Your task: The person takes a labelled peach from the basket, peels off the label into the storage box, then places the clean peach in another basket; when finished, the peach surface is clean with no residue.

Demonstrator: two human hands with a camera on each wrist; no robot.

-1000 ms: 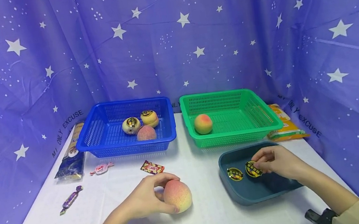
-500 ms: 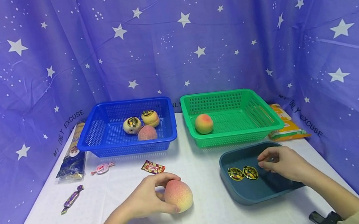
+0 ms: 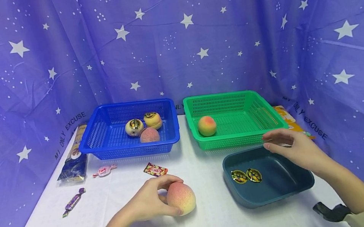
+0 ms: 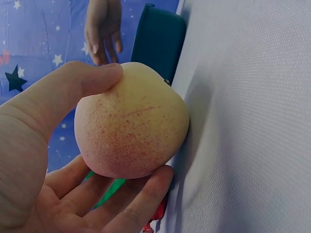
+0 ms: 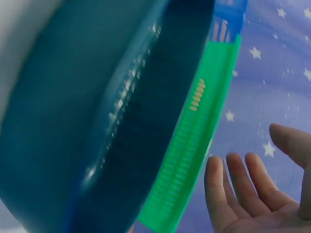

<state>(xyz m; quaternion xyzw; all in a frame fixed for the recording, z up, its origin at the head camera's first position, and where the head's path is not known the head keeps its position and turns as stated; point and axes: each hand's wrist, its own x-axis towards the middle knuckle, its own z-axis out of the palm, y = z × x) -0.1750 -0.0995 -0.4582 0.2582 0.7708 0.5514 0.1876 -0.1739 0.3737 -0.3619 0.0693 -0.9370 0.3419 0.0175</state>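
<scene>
In the head view my left hand [image 3: 152, 200] grips a pink and yellow peach [image 3: 181, 198] low over the white table, thumb on the near side and fingers on the far side. The left wrist view shows the same peach [image 4: 133, 124] large between thumb and fingers. My right hand [image 3: 299, 151] hovers over the right back rim of a dark teal tub [image 3: 271, 190], its fingers loosely bent with nothing between them. Two black and gold oval stickers, a left one [image 3: 239, 177] and a right one [image 3: 254, 175], lie side by side in the tub.
Behind stand a blue basket [image 3: 128, 151] with three peaches and a green basket [image 3: 237, 140] with one peach [image 3: 207, 126]. Wrapped candies, pink [image 3: 104, 171], purple [image 3: 73, 201] and red [image 3: 155, 169], lie at left. Snack packets, blue [image 3: 72, 162] and orange [image 3: 289, 118], flank the baskets.
My right hand let go of the right sticker inside the tub, then rose up and away toward the back right. The left hand and its peach have stayed in place.
</scene>
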